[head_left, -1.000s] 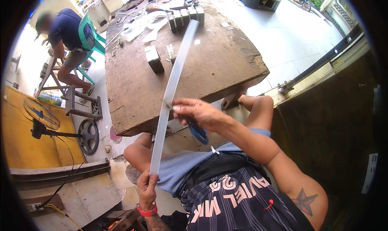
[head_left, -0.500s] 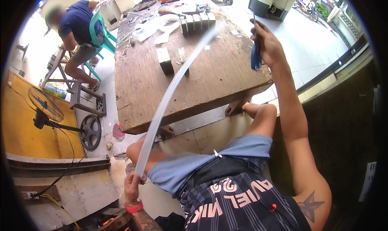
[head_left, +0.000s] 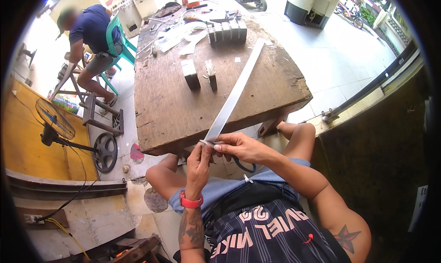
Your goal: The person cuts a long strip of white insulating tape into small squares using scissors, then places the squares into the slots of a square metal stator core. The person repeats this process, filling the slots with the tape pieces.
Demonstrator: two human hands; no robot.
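Note:
A long, flat, translucent white plastic strip (head_left: 236, 90) slants from my hands up over the wooden table. My left hand (head_left: 198, 166) is closed on its near end, in front of the table's near edge. Beside it, my right hand (head_left: 245, 148) is closed, its fingertips at the same end of the strip. Below the right palm shows the blue handle of a pair of scissors (head_left: 245, 167); my fingers mostly hide the blades. On the table, left of the strip, stand a dark block with a white top (head_left: 189, 73) and a narrower one (head_left: 211, 74).
The wooden table (head_left: 170, 111) bears a row of several dark blocks (head_left: 227, 32), clear plastic scraps (head_left: 193, 41) and tools toward the far end. At left, a person (head_left: 92, 33) sits on a green chair (head_left: 112, 35) near a standing fan (head_left: 55, 120). A dark panel (head_left: 367, 162) stands at right.
My right hand has come down from the upper right with the scissors to the strip's near end. My left hand has moved up and right, and the strip now lies straighter, farther right.

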